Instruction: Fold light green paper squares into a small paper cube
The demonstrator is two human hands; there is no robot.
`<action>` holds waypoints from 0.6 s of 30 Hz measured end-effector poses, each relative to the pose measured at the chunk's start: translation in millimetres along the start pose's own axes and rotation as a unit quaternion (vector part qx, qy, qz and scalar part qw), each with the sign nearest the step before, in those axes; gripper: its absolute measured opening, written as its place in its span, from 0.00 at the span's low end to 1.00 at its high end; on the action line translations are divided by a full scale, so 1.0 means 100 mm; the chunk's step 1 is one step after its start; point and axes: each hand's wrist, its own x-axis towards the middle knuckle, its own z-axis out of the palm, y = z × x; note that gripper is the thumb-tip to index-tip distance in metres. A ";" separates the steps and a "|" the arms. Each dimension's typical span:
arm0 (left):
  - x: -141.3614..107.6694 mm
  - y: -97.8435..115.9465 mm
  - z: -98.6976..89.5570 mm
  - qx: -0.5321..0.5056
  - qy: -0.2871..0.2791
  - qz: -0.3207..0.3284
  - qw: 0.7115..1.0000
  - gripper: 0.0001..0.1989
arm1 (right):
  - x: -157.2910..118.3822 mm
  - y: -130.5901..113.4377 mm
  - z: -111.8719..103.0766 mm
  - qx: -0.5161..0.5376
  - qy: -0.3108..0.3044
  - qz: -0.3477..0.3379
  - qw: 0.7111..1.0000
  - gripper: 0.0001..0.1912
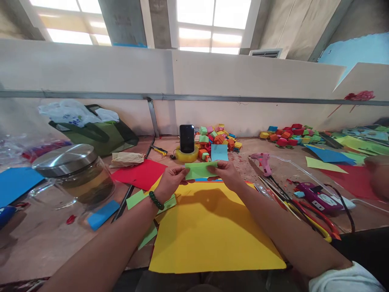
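Note:
A light green paper strip (200,170) is stretched level between my two hands, above the far edge of a large yellow sheet (212,231). My left hand (170,181) pinches its left end, and a dark beaded bracelet circles that wrist. The right end is gripped by my right hand (227,174). More green paper pieces (135,199) lie left of the yellow sheet, partly under my left forearm. Just beyond the strip stand a light blue paper piece (219,152) and a pile of small coloured paper cubes (219,139).
A phone (187,138) stands in a tape roll (186,155). Left are a glass jar (88,182), red paper (139,174) and a green bag (100,134). Right are a pink glue gun (265,163), scissors (319,219), a purple device (319,197) and another person's blurred hand (378,176).

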 end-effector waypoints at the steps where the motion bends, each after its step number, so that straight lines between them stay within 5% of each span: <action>1: 0.00 -0.01 0.00 -0.006 0.001 -0.001 1.000 0.25 | 0.01 0.01 -0.01 0.001 0.000 -0.001 1.000 0.20; 18: 0.00 0.03 -0.07 -0.043 -0.059 -0.037 0.997 0.28 | 0.00 -0.03 -0.05 0.047 -0.065 0.067 0.995 0.06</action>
